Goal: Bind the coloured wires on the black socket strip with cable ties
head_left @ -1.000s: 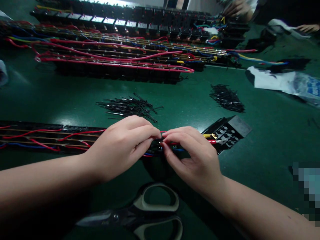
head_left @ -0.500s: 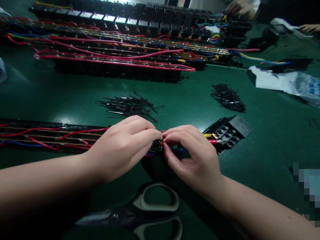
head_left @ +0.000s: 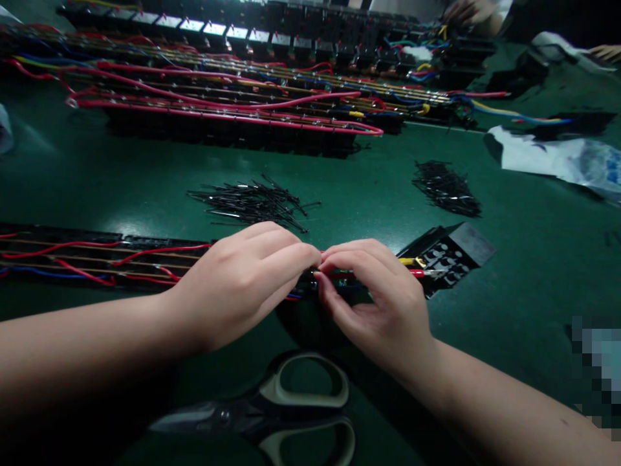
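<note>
A long black strip with red and blue wires [head_left: 92, 259] lies across the bench in front of me. My left hand [head_left: 247, 278] rests over its right part, fingers bent and pressed together. From the other side, my right hand [head_left: 383, 291] pinches with thumb and index finger, its tips almost touching the left fingertips. A small black piece, seemingly a cable tie [head_left: 314, 272], shows between the fingertips of both hands; most of it is hidden. Red and yellow wires run from under my right hand to a black terminal block [head_left: 451, 259] at the strip's right end.
Scissors [head_left: 224, 417] lie below my hands. Beyond the strip are two piles of black cable ties [head_left: 257, 200] [head_left: 446, 189]. More wired black assemblies [head_left: 233, 116] fill the back. A plastic bag [head_left: 557, 158] lies right; another person's hand [head_left: 473, 13] is at the far right.
Both hands keep their pinch at the same spot on the strip, the fingertips shifting only slightly. The whole view has moved a little.
</note>
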### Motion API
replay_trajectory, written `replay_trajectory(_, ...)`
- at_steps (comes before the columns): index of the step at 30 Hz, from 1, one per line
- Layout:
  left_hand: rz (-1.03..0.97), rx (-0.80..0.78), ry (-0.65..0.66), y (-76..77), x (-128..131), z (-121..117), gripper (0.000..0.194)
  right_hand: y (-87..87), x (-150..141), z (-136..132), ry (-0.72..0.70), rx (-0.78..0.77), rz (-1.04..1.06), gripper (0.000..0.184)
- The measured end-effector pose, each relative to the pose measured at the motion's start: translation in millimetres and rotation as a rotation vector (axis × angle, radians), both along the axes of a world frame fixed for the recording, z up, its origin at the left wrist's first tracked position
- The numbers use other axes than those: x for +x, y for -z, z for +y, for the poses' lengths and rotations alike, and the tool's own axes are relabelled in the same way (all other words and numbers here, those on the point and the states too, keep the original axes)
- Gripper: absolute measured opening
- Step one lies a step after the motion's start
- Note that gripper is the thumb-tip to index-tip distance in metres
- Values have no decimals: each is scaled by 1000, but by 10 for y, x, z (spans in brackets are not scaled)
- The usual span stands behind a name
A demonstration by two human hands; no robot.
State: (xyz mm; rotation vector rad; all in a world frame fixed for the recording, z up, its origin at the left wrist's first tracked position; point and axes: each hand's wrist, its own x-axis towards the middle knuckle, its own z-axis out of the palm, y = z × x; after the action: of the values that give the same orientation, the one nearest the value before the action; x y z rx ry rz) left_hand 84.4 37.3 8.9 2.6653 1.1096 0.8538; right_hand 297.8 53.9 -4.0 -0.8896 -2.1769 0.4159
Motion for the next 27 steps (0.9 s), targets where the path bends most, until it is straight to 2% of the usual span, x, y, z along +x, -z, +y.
replay_trajectory(15,33,24,4,-21,10,-9,18,1,-26,23,-23,31,36,12)
replay_trajectory(21,-27,-55,-73,-26,35,5,16,-2,-4,22,-34,25,24,11)
replay_trajectory(27,-38,-94,-96,-28,34,8,19,-9,21,21,-54,18,22,13)
